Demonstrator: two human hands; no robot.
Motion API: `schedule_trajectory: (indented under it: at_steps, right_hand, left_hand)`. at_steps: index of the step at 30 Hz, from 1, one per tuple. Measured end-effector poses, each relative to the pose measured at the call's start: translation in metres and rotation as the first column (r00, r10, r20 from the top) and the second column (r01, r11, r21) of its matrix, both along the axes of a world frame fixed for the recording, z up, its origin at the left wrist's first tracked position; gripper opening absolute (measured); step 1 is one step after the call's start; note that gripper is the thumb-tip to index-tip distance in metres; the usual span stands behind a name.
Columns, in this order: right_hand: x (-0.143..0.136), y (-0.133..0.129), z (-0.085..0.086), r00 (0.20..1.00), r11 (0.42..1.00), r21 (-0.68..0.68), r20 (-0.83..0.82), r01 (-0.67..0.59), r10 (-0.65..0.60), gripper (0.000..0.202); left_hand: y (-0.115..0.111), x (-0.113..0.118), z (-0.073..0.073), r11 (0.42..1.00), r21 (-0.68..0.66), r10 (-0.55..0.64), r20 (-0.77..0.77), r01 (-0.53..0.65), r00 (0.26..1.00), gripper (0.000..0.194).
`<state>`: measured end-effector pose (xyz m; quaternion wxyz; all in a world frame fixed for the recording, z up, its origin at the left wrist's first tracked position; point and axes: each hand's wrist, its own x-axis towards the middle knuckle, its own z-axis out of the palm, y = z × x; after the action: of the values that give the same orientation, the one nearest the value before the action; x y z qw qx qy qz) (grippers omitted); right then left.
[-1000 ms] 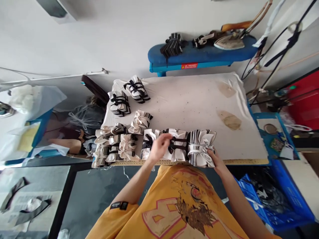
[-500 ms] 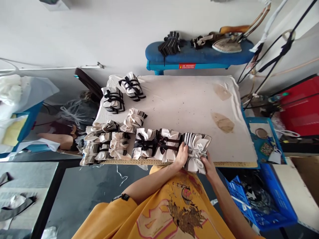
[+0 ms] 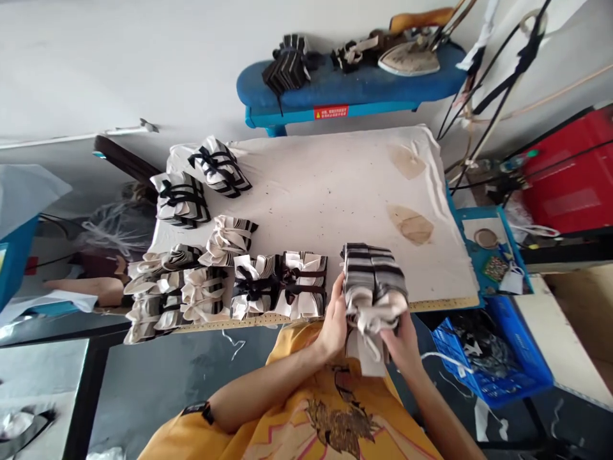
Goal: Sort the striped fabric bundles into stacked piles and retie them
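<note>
A bundle of striped black, grey and white fabric pieces (image 3: pixel 373 275), tied with a pale strip, is tilted up at the table's front edge. My left hand (image 3: pixel 336 322) is closed against its left side. From the lower right, my right hand (image 3: pixel 402 342) grips it near the knot, the fingertips partly hidden by the cloth. Left of my hands lie two bundles with dark ties, a brown-tied bundle (image 3: pixel 302 284) and a black-tied bundle (image 3: pixel 256 285). Farther left, several pale-tied bundles (image 3: pixel 196 294) sit close together.
Two more black-tied bundles (image 3: pixel 220 166) rest at the table's back left. Behind the cloth-covered table (image 3: pixel 306 185) stands a blue pressing board (image 3: pixel 335 89) with an iron (image 3: pixel 409 57) on it. A blue crate (image 3: pixel 502 383) with dark scraps stands at lower right. Cables hang at right.
Both hands have lifted and tipped the pale-tied bundle off the table, so its striped side now shows. The view has shifted a little to the right.
</note>
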<state>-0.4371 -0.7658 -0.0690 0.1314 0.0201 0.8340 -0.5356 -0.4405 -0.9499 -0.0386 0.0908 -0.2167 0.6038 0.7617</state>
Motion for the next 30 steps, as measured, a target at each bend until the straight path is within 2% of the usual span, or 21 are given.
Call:
schedule_trajectory:
  at_steps: [2,5,7,9,12,15,17,18,20,21,22,24,27,28,30]
  right_hand:
    - [-0.033,0.001,0.001,0.997,0.998,0.013,0.047,0.062,-0.063,0.072]
    - [-0.077,0.004,-0.008,0.989,1.0,-0.024,0.146,0.0,0.003,0.07]
    - [-0.097,0.008,-0.018,0.985,0.999,-0.029,0.171,-0.018,0.022,0.07]
    - [-0.107,0.015,-0.026,0.986,1.0,-0.027,0.164,-0.015,0.019,0.068]
    - [-0.109,0.028,-0.03,0.986,0.999,-0.037,0.166,-0.011,0.017,0.066]
    - [-0.106,0.038,-0.024,0.983,0.999,-0.04,0.182,-0.009,0.016,0.064]
    - [-0.105,0.04,-0.013,0.986,1.0,-0.023,0.167,0.003,0.001,0.06]
    - [-0.103,0.04,-0.006,0.992,1.0,0.004,0.124,0.004,-0.004,0.058]
    - [-0.098,0.034,0.012,0.999,0.996,0.094,-0.031,-0.009,0.012,0.052]
    - [-0.094,0.029,0.019,0.992,0.989,0.146,-0.122,-0.02,0.038,0.048]
    - [-0.089,0.023,0.026,0.977,0.98,0.195,-0.199,-0.035,0.074,0.044]
    - [-0.078,0.01,0.03,0.953,0.962,0.267,-0.275,-0.049,0.124,0.041]
    - [-0.063,-0.002,0.019,0.962,0.943,0.333,-0.253,-0.015,0.105,0.047]
    - [-0.06,-0.003,0.012,0.968,0.938,0.345,-0.235,0.004,0.083,0.051]
    - [-0.055,-0.001,0.0,0.978,0.94,0.341,-0.203,0.028,0.044,0.058]
  left_hand:
    - [0.007,-0.014,-0.008,1.0,-0.002,-0.009,0.14,0.01,0.99,0.066]
    - [0.014,-0.029,-0.03,0.998,0.063,-0.033,0.299,0.014,0.954,0.067]
    - [0.016,-0.035,-0.044,0.995,0.099,-0.061,0.325,0.031,0.944,0.068]
    - [0.016,-0.038,-0.053,0.993,0.047,-0.118,0.281,0.109,0.953,0.063]
    - [0.013,-0.041,-0.054,0.966,-0.121,-0.198,0.217,0.228,0.956,0.055]
    - [0.006,-0.043,-0.041,0.933,-0.293,-0.166,0.161,0.207,0.973,0.053]
    - [0.0,-0.045,-0.026,0.849,-0.513,-0.146,-0.001,0.125,0.989,0.045]
    - [-0.003,-0.047,-0.019,0.787,-0.612,-0.187,-0.11,0.082,0.976,0.037]
    - [-0.006,-0.056,-0.005,0.675,-0.736,-0.369,-0.28,0.049,0.886,0.022]
    - [-0.007,-0.062,0.0,0.636,-0.768,-0.475,-0.31,0.077,0.824,0.019]
    - [-0.006,-0.069,0.003,0.587,-0.8,-0.574,-0.305,0.121,0.76,0.019]
    - [-0.002,-0.083,0.004,0.45,-0.869,-0.721,-0.216,0.208,0.658,0.018]
    - [0.005,-0.098,-0.001,0.227,-0.929,-0.827,-0.025,0.291,0.562,0.015]
    - [0.008,-0.1,-0.004,0.18,-0.937,-0.838,0.013,0.299,0.545,0.016]
    - [0.012,-0.1,-0.007,0.137,-0.946,-0.837,0.049,0.295,0.544,0.018]
